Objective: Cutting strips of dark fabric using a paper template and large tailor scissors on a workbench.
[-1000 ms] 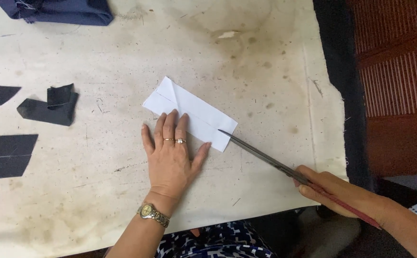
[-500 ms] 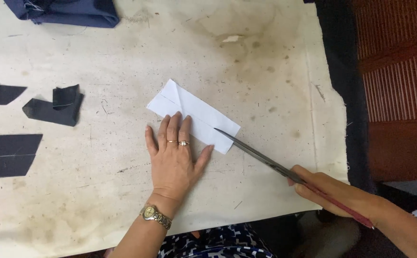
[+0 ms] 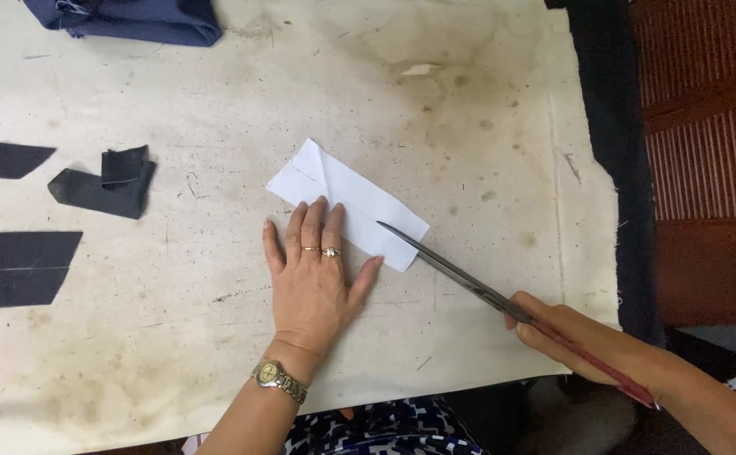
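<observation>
We see the folded white paper (image 3: 347, 202) lying on the stained counter (image 3: 216, 354). Our left hand (image 3: 317, 282) lies flat, fingers (image 3: 313, 223) pressed together, their tips on the paper's near edge. Our right hand (image 3: 566, 333) has its fingers wrapped around the handles of long scissors (image 3: 452, 270), whose tip lies on the paper. Dark cloth scraps (image 3: 102, 181) lie well left of the paper, and a blue cloth bundle (image 3: 132, 18) lies beyond it.

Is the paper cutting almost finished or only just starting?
Only just starting, it seems. The white paper is already folded and lies flat under the left hand. The right hand holds scissors with the tip lying on the paper's near end. No cut line shows, so the cutting looks left to do.
</observation>
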